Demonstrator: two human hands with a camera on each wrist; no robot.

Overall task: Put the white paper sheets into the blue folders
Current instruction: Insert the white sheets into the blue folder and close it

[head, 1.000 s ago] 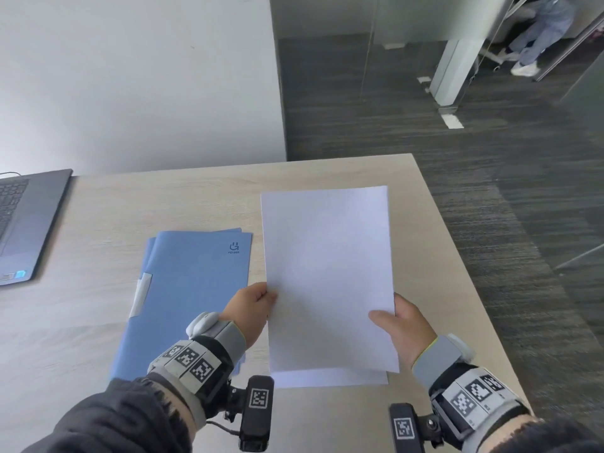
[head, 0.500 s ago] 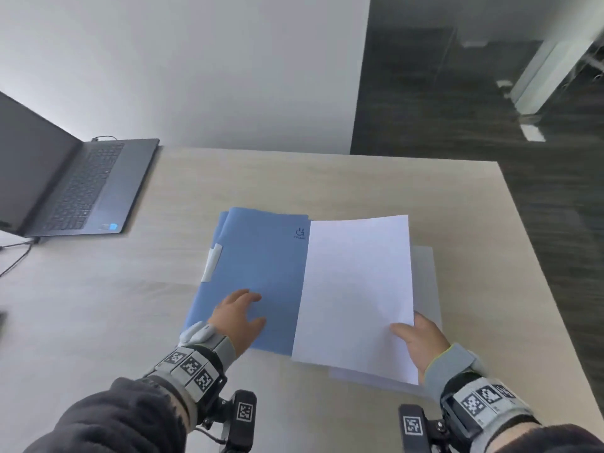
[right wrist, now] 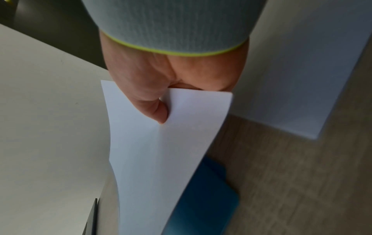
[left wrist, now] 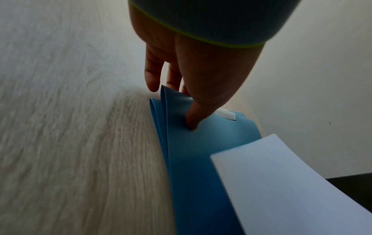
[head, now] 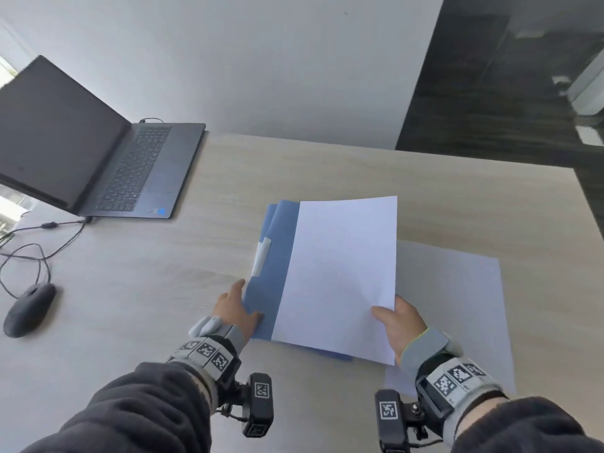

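Note:
Two blue folders [head: 273,282] lie stacked on the wooden table [head: 327,171]; a white tab shows on the top one. My left hand [head: 240,305] is at their near left edge: the thumb presses the top cover and the fingers [left wrist: 151,76] reach behind the lifted edge of the folder [left wrist: 201,151], pinching it. My right hand [head: 392,318] pinches the near right corner of one white paper sheet [head: 340,276], thumb on top. The sheet [right wrist: 161,151] hangs tilted over the folders and hides most of them. More white sheets [head: 457,305] lie flat to the right.
An open laptop [head: 98,158] stands at the far left, with a dark mouse [head: 29,308] and loose cables [head: 39,250] in front of it. The table's right edge [head: 585,207] drops to dark floor.
My right hand has carried the sheet left, from above the paper stack to over the folders. My left hand let go of the sheet, moved to the folder's left edge and pinched it.

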